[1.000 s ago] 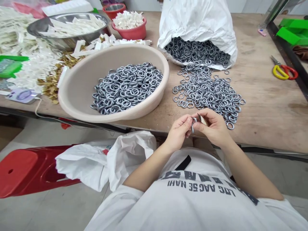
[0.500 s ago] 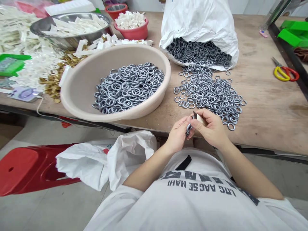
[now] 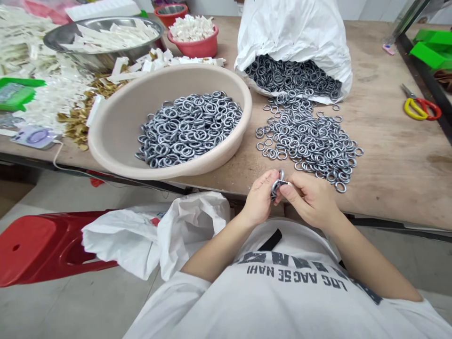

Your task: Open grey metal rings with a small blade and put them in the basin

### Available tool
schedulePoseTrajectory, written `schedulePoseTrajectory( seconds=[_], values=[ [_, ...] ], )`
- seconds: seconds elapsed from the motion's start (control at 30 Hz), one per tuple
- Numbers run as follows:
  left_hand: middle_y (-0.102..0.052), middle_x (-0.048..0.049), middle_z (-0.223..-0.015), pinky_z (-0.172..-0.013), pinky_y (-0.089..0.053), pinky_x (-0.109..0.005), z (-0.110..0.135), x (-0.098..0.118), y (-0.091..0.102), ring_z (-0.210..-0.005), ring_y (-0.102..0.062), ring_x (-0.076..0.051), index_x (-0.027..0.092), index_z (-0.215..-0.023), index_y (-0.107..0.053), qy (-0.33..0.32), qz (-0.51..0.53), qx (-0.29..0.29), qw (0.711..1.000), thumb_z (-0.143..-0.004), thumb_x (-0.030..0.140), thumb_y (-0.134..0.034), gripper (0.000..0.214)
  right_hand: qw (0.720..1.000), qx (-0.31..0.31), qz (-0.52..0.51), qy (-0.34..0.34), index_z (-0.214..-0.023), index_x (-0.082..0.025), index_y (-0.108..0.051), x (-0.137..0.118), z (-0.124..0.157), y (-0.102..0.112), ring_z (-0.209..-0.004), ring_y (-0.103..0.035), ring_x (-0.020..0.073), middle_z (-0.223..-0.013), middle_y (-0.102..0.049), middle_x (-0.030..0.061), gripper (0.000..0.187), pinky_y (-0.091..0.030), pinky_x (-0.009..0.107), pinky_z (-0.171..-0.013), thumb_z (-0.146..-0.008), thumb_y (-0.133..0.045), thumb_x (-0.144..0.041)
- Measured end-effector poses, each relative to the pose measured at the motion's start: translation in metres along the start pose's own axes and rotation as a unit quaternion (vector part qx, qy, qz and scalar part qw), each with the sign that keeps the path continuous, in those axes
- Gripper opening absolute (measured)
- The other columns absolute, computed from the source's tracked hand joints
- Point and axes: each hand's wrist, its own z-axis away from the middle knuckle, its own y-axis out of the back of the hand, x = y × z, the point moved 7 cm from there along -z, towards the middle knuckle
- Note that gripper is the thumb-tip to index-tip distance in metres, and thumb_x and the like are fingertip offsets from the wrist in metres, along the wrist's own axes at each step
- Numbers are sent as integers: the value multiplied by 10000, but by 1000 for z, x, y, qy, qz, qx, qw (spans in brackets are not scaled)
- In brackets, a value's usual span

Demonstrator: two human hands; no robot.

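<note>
My left hand [image 3: 260,195] is closed on a few grey rings [image 3: 274,188], which stand out between thumb and fingers. My right hand [image 3: 310,195] is wrapped round a small knife, its handle hidden by the fingers. The dark knife blade [image 3: 283,182] lies against the rings at the left fingertips. Both hands are close together at the front edge of the table. Just beyond them spreads a loose pile of grey rings [image 3: 310,141]. To the left, a large beige basin [image 3: 113,150] holds a heap of similar rings.
A white sack [image 3: 293,33] spills rings onto the wooden table [image 3: 391,165]. Scissors [image 3: 420,106] lie at the right. A steel bowl [image 3: 106,61], a red tub [image 3: 197,47] and many white strips fill the left. A red stool [image 3: 31,249] stands below.
My right hand has turned and lowered the knife; its blade pointed up before and now lies across the rings. A ring now stands up above the left fingertips.
</note>
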Motion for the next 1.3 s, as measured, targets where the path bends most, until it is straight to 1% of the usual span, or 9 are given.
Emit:
schedulePoseTrajectory(
  seconds=[0.27,0.4,0.5,0.63,0.73,0.83,0.97,1.07,1.3],
  values=[
    [-437,27,-591,-482,-286,-227,12,0,-8,-500,-382,-78,174,-692,-508,5,-48,-52,997,-892,558,-587,440,983,128,-51,-117,-749,-218,-557,55,-7,18,-583,-425,134,-613,-475,-27,392,-313,275,-586,-989,-456,-511],
    [-475,30,-674,-461,-281,-214,6,6,7,-517,-386,-73,187,-771,-518,-38,-15,66,997,-871,565,-616,403,980,164,-97,-58,-938,-228,-617,32,0,4,-694,-537,162,-791,-609,5,269,-406,285,-657,-867,-669,-482],
    [-469,32,-665,-487,-305,-212,6,9,8,-540,-388,-79,190,-790,-534,-71,-49,89,992,-886,553,-606,383,981,169,-93,-37,-866,-225,-645,14,2,-4,-731,-564,176,-792,-634,21,213,-434,300,-694,-861,-688,-433],
    [-487,26,-681,-517,-316,-222,12,14,6,-563,-396,-86,191,-820,-565,-88,-102,79,988,-870,565,-622,381,966,89,-215,-109,-769,-208,-630,26,-5,-11,-632,-514,135,-673,-587,-15,286,-407,266,-611,-887,-658,-467],
    [-485,26,-676,-520,-327,-219,13,13,4,-567,-400,-86,185,-811,-567,-76,-116,52,989,-867,560,-627,384,929,-9,-346,-132,-748,-200,-604,33,-9,-23,-605,-498,120,-659,-575,-26,349,-391,248,-565,-846,-694,-523],
    [-486,22,-657,-493,-334,-212,12,9,0,-551,-418,-85,180,-781,-549,-46,-94,19,994,-892,548,-592,386,905,-6,-400,-145,-751,-205,-586,39,-9,-26,-539,-446,108,-631,-546,-27,395,-355,249,-517,-881,-625,-576],
    [-448,28,-622,-454,-308,-213,9,6,-2,-503,-391,-79,184,-726,-495,-39,-30,11,999,-916,505,-557,378,953,86,-266,-116,-769,-210,-573,34,-4,-9,-553,-417,112,-623,-502,-32,386,-323,265,-548,-923,-572,-563],
    [-433,27,-607,-450,-316,-220,9,6,4,-500,-384,-87,192,-687,-473,-41,-24,49,998,-900,506,-570,392,992,54,-110,-32,-796,-205,-582,12,0,-5,-624,-467,130,-677,-537,-11,353,-318,286,-603,-955,-540,-517],
    [-436,26,-615,-532,-345,-245,13,12,10,-544,-379,-102,195,-707,-497,-82,-96,91,988,-910,527,-560,394,1000,13,2,26,-761,-200,-527,-7,2,-7,-637,-476,133,-689,-534,-1,352,-296,292,-613,-999,-460,-450]
  ],
)
